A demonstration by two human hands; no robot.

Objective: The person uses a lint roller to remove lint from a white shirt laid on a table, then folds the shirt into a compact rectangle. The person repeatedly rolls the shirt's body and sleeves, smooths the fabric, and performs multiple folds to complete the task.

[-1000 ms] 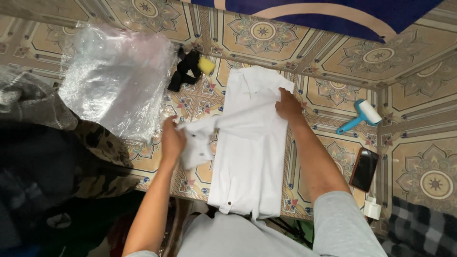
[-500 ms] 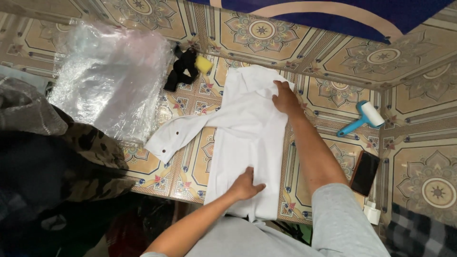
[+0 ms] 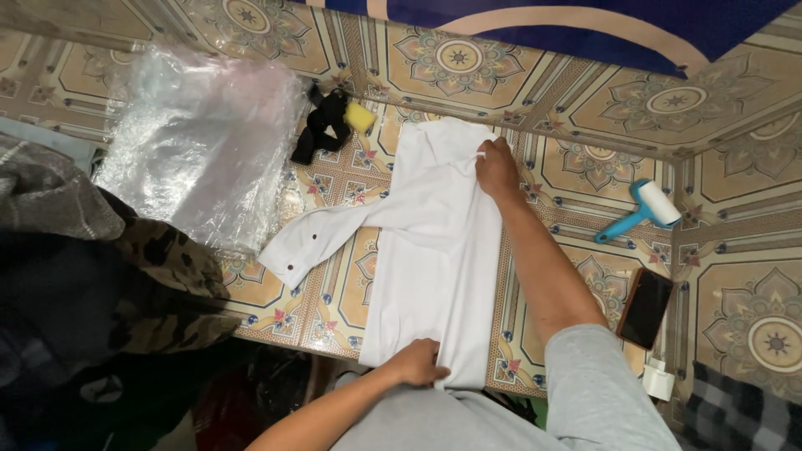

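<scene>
Shirt (image 3: 439, 250) lies flat beneath my fingers. Right hand (image 3: 497, 167) pins its collar end, fingers curled narrow; left hand (image 3: 415, 364) seemingly pinches the hem, keeping the cloth taut.

Bare tiles (image 3: 585, 167) between shirt (image 3: 434, 250) and lint roller (image 3: 643, 209).

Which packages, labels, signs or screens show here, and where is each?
Plastic bag: clear, crumpled, flat on the tiled floor, upper left of the white shirt.
Phone: dark rectangle with a dark screen, on the floor right of the right forearm.
No labels or signs can be made out.
</scene>
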